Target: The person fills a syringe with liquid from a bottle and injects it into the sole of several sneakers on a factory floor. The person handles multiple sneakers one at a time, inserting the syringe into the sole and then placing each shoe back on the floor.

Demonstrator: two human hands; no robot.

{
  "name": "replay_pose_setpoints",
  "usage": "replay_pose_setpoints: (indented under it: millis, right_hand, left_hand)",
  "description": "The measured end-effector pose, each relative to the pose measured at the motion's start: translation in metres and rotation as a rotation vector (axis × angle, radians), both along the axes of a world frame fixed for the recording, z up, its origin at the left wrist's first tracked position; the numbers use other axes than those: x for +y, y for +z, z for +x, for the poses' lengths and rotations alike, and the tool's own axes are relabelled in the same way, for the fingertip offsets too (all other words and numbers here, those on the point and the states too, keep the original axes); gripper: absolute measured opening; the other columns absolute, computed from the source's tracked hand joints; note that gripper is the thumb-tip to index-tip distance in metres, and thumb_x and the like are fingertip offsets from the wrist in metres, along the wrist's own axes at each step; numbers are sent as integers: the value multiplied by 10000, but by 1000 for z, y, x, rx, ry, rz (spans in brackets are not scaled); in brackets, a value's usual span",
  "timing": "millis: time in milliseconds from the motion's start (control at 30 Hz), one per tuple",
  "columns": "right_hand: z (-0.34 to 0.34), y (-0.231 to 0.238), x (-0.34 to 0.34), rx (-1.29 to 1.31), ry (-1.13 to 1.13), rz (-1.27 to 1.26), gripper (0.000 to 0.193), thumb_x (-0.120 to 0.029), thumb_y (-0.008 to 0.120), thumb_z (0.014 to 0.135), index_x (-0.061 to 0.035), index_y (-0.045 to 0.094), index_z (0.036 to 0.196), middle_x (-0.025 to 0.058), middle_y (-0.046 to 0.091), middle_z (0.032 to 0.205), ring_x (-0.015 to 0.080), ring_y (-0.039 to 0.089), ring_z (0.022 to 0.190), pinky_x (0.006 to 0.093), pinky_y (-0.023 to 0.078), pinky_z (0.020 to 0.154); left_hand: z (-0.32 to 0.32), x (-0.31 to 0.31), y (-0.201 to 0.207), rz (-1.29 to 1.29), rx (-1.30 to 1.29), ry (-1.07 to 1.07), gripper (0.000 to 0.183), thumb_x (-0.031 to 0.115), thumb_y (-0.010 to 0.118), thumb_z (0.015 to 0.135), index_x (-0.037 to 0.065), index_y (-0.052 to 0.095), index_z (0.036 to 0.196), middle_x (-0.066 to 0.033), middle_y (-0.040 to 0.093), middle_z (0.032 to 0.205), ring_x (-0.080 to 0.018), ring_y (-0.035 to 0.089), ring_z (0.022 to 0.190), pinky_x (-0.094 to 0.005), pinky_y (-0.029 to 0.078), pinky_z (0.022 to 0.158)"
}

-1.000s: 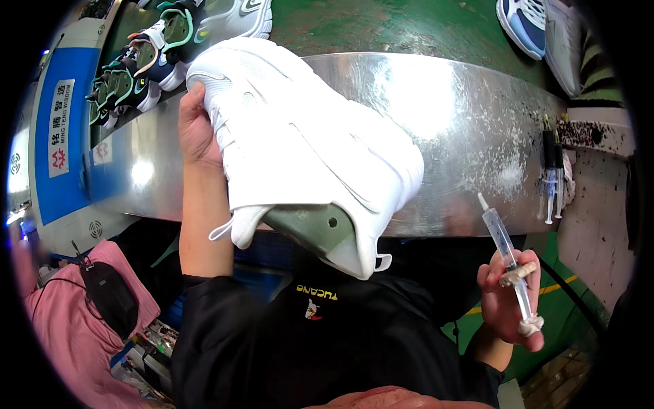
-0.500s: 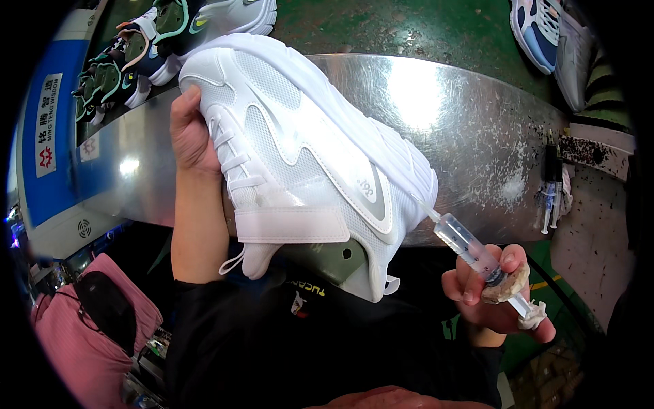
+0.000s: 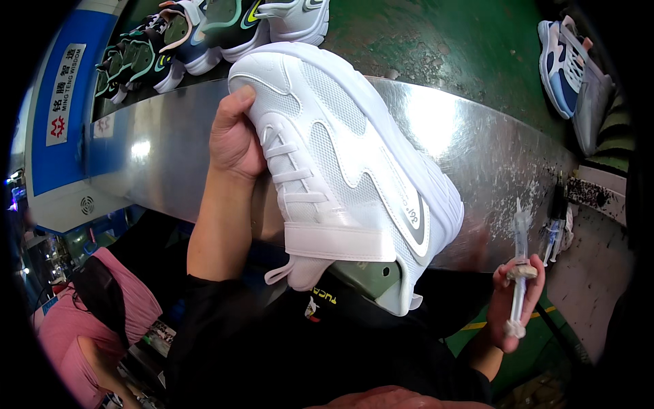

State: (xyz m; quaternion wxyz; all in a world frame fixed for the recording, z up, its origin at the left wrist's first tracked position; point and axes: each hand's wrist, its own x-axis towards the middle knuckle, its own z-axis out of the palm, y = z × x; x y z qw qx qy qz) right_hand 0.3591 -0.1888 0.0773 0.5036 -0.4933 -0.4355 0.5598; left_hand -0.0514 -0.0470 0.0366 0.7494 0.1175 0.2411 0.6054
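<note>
My left hand (image 3: pixel 237 140) grips a white sneaker (image 3: pixel 344 160) by its toe end, thumb on the toe cap. The shoe is held tilted above the metal worktop, its sole edge turned up to the right. A pale strap (image 3: pixel 339 242) crosses its upper, and an olive-green shoe last (image 3: pixel 364 278) shows in the opening. Lower right, my right hand (image 3: pixel 518 303) is closed around a clear plastic syringe (image 3: pixel 522 238) with lumpy whitish wrapping at its flange and plunger end. The syringe points upward, away from the shoe's heel.
A shiny metal worktop (image 3: pixel 170 157) spans the middle, with whitish residue at right. More syringes (image 3: pixel 555 235) stand beside it. Several shoes (image 3: pixel 187 34) line the back left, others (image 3: pixel 562 68) the far right. A blue-and-white machine (image 3: pixel 51 170) borders the left; a person in pink (image 3: pixel 102 300) is lower left.
My right hand has drawn the syringe away from the heel, to the right, and turned it upright. The shoe and left hand now appear further right in view. More of the person in pink shows.
</note>
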Motion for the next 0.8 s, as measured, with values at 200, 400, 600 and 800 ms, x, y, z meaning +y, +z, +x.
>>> replay_pose_setpoints:
  millis: [200,400,600,800]
  right_hand:
    - [-1,7,-18,-215,46,-150,1287,-742,741,467,34,246,1366,98,466,1099,186,483,966,303,374,825]
    - [-53,28,41,459,306,124,956,-755,687,554,-73,446,1179,161,566,919,231,497,779,324,365,664]
    - [-92,40,73,549,488,116,905,-727,699,560,-91,455,1156,163,600,885,209,465,743,338,351,672]
    - [-98,38,80,486,519,63,871,-626,788,556,-120,442,1175,143,602,897,137,425,677,277,303,575]
  left_hand:
    - [2,-3,-1,5,10,3,449,148,571,792,-54,498,1187,-181,600,1130,-304,596,1035,-458,477,929]
    - [7,-9,9,74,84,-14,430,116,541,791,-67,501,1178,-186,609,1100,-288,617,994,-430,505,891]
    - [7,-15,13,141,93,3,443,90,537,767,-74,499,1177,-178,614,1087,-280,625,976,-406,511,874]
    - [7,-17,16,176,125,8,445,81,554,751,-69,511,1168,-171,620,1074,-269,625,976,-390,510,870]
